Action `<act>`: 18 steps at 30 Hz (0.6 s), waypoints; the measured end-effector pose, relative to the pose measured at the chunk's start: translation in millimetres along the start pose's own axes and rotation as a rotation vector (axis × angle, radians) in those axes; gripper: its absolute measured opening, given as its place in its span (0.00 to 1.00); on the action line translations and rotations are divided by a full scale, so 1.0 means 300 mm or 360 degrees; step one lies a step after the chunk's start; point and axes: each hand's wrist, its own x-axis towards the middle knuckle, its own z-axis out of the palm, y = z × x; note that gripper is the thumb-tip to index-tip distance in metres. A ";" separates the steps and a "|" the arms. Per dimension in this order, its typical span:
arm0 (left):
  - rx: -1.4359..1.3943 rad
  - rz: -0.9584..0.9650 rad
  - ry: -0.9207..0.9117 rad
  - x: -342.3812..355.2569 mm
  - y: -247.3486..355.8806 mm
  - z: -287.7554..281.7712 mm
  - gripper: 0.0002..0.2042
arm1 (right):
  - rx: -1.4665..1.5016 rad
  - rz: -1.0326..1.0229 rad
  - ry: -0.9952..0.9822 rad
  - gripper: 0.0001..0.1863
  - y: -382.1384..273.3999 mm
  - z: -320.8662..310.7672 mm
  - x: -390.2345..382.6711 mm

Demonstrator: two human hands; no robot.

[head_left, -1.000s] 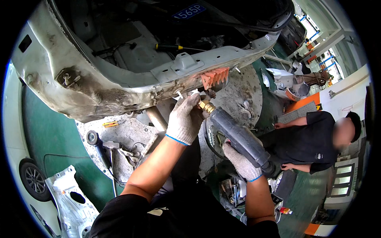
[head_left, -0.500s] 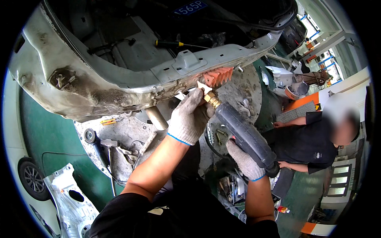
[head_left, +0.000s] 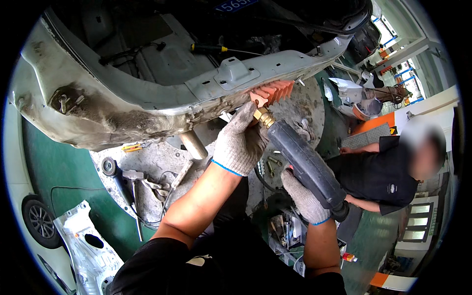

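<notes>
My right hand (head_left: 305, 199), in a knitted work glove, is wrapped around the rear of a black dent-pulling welding gun (head_left: 307, 164) with a brass tip (head_left: 264, 116). My gloved left hand (head_left: 239, 140) is closed at the front of the gun, thumb beside the brass tip; its other fingers are partly hidden behind the gun. The tip meets the near end of a row of copper-coloured pull tabs (head_left: 275, 91). These tabs stick out from the lower edge of a car's stripped rear panel (head_left: 162, 118).
A screwdriver (head_left: 209, 48) lies inside the car body. Below, a round platform (head_left: 101, 157) bears an angle grinder (head_left: 115, 177), a hammer (head_left: 133, 175) and pliers (head_left: 132, 147). Another person (head_left: 376, 169) is close on the right. A loose body panel (head_left: 86, 241) lies lower left.
The bright tab at the gun's tip now appears copper-coloured, in line with the row. My left hand and the gun's front have shifted slightly right, and the view has moved a little.
</notes>
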 end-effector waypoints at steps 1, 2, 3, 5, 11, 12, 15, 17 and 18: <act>-0.0055 0.0007 -0.0007 0.005 -0.002 -0.007 0.13 | -0.0063 -0.0043 -0.0006 0.20 -0.004 -0.004 0.003; -0.0040 0.0015 0.0015 0.005 -0.002 -0.008 0.13 | -0.0126 -0.0086 -0.0012 0.20 -0.005 -0.006 0.005; -0.0025 0.0024 0.0037 0.004 -0.002 -0.009 0.12 | -0.0073 -0.0051 -0.0005 0.21 -0.004 -0.005 0.005; 0.0001 0.0028 0.0071 0.005 -0.001 -0.008 0.12 | 0.0035 0.0017 0.0013 0.21 0.008 0.003 0.000; -0.0007 0.0055 0.0036 0.013 -0.003 -0.007 0.13 | -0.0003 -0.0087 0.0028 0.21 -0.001 -0.002 0.009; -0.0027 0.0051 0.0041 0.018 -0.002 -0.013 0.13 | -0.0009 -0.0114 0.0016 0.20 0.001 -0.002 0.015; -0.0048 0.0057 0.0013 0.022 -0.004 -0.018 0.14 | -0.0060 -0.0158 -0.0008 0.19 0.002 -0.006 0.020; -0.0029 0.0073 -0.0021 0.024 -0.005 -0.019 0.14 | -0.0127 -0.0158 -0.0019 0.18 -0.014 -0.012 0.023; -0.0010 0.0081 -0.0038 0.023 -0.004 -0.020 0.14 | -0.0108 -0.0156 -0.0009 0.16 -0.027 -0.010 0.025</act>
